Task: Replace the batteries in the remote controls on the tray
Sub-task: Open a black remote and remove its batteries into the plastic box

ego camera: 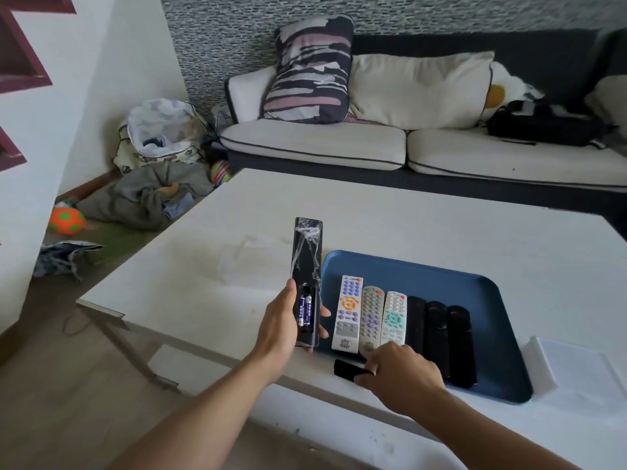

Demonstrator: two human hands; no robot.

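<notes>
Left of the blue tray (441,266), the left hand (278,325) gripped an open black remote (304,262) showing batteries (304,309); the right hand (398,374) pinched its black cover (347,368).

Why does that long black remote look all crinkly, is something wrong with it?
The black remote gripped by the left hand has clear tape or plastic film crumpled around its upper half, which is unusual. Its battery cover is off, showing two batteries. The right hand holds a small black piece, probably that cover.
</notes>
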